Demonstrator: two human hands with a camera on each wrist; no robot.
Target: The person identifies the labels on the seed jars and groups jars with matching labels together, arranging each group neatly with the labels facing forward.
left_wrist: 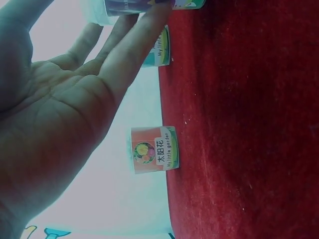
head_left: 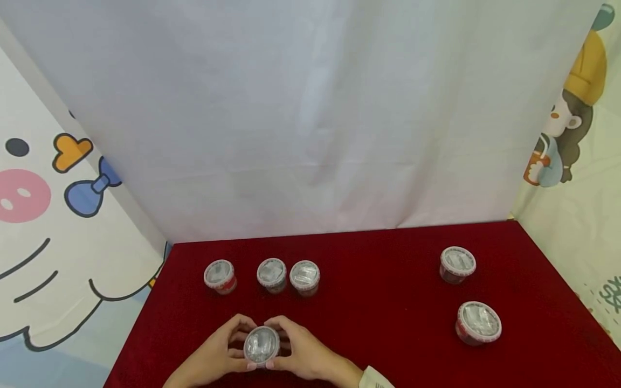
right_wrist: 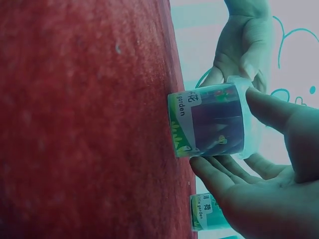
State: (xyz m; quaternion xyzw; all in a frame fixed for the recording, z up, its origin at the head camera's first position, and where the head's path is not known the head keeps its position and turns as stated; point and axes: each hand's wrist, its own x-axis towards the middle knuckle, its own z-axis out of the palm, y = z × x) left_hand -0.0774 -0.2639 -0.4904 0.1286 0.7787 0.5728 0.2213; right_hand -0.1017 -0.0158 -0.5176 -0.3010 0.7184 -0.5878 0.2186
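A small lidded plastic tub [head_left: 262, 345] with a purple "little garden" label stands between my two hands near the front of the table. My left hand [head_left: 220, 350] holds it from the left, thumb at the front and fingers behind. From the other side, my right hand [head_left: 306, 351] holds the same tub, its thumb [right_wrist: 271, 107] at the lid rim and fingertips along the wall. In the right wrist view the tub's [right_wrist: 217, 122] base sits right at the red cloth. Only part of the tub [left_wrist: 132, 6] shows at the top of the left wrist view.
Behind the hands stand three similar tubs: a red-labelled one [head_left: 220, 275] at left, then two close together, a middle tub [head_left: 271, 273] and its neighbour [head_left: 304, 276]. Two more, a rear tub [head_left: 457, 262] and a front tub [head_left: 477, 322], stand at right. White curtains [head_left: 310, 118] border the red table.
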